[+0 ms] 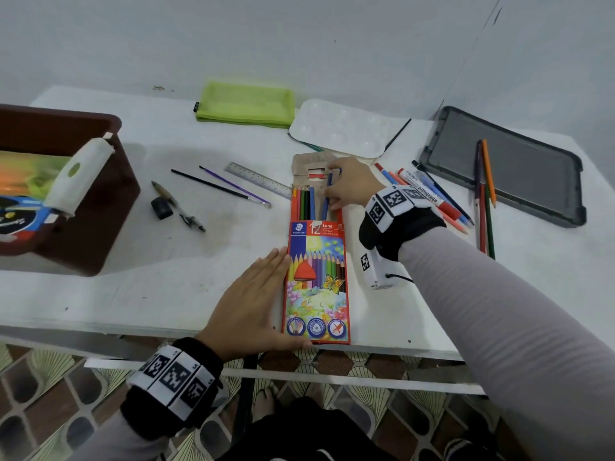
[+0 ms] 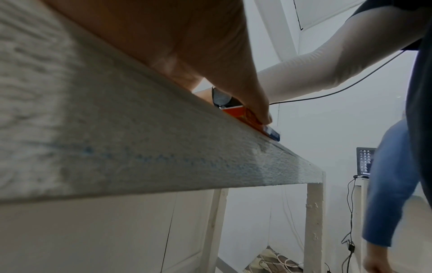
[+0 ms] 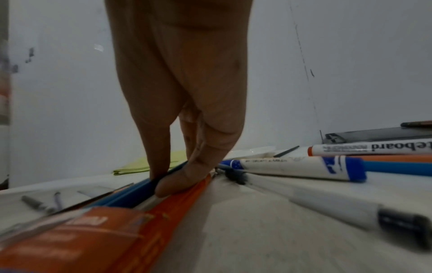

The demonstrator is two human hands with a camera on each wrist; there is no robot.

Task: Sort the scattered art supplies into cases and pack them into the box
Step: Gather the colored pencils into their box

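A red coloured-pencil box (image 1: 316, 281) lies at the table's front edge with its flap open and several pencils inside. My left hand (image 1: 253, 294) lies flat against the box's left side, thumb along its near end (image 2: 252, 118). My right hand (image 1: 346, 188) pinches a blue pencil (image 1: 327, 194) that is partly inside the open box mouth. In the right wrist view thumb and finger (image 3: 177, 182) grip that blue pencil (image 3: 131, 194) beside the box's orange edge (image 3: 163, 206).
A brown box (image 1: 66, 194) with a white roll stands at left. A green pouch (image 1: 244, 104), white palette (image 1: 339, 128) and grey tray (image 1: 506, 168) lie at the back. Markers (image 1: 429, 197), loose pencils (image 1: 484, 201), ruler (image 1: 256, 179), brushes (image 1: 226, 188) and a sharpener (image 1: 162, 207) are scattered.
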